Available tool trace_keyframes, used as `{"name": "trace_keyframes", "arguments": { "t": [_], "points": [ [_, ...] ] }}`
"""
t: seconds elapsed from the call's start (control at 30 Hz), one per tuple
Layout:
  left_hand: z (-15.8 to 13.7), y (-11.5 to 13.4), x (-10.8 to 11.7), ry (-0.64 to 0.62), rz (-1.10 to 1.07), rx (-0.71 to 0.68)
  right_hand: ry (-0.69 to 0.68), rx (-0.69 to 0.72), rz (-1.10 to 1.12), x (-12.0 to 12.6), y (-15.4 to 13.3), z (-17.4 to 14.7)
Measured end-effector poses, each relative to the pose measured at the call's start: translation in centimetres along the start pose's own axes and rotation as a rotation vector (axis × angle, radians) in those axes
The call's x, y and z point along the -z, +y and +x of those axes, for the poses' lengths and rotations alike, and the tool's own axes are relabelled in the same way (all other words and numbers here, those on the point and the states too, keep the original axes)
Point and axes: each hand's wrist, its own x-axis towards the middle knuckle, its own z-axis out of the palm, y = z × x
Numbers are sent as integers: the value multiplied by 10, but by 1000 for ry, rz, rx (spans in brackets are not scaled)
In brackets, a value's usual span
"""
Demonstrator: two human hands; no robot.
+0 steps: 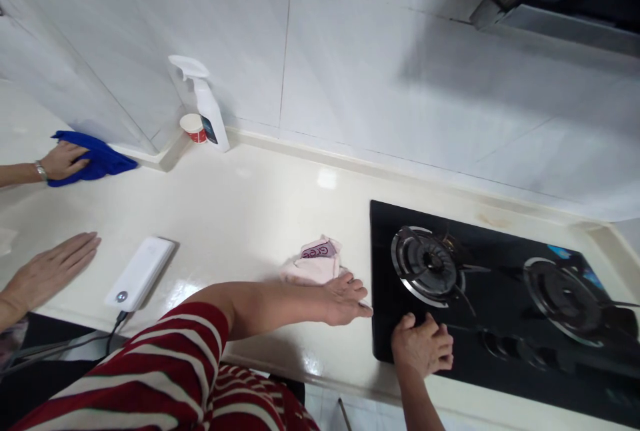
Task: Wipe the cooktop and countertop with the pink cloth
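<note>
My left hand (345, 299) reaches across from the left in a red-and-white striped sleeve and presses down on a pale pink cloth (315, 269) with purple lettering. A corner of the cloth shows under my fingers, close to the left edge of the black gas stove (480, 351). My right hand (423, 345) rests on the stove's front left corner, fingers apart and slightly bent, holding nothing. Just beyond it is the left burner (430, 264).
At the far left, another person's hand (65, 161) is on a blue cloth (100, 154); their other hand (55, 271) lies flat on the counter. Nearby sits a white power bank (143, 271) with a cable. A spray bottle (213, 111) and small tub (193, 127) stand against the wall.
</note>
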Motion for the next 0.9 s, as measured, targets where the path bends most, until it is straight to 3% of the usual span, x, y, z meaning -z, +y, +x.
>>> {"name": "trace_keyframes", "arguments": {
  "t": [0.23,0.53,0.63,0.8,0.9],
  "points": [
    [-12,22,-9,-31,-16,-64,18,-12,4,-2,0,0],
    [-26,89,-32,-5,-87,-233,-14,-33,-2,3,-2,2],
    [-33,81,-25,51,-114,-245,-14,-47,11,6,-3,2],
    [-43,39,-5,99,-99,24,2,-42,27,4,-2,2],
    [-46,24,1,87,4,62,7,-38,34,2,-1,1]
  ]
}}
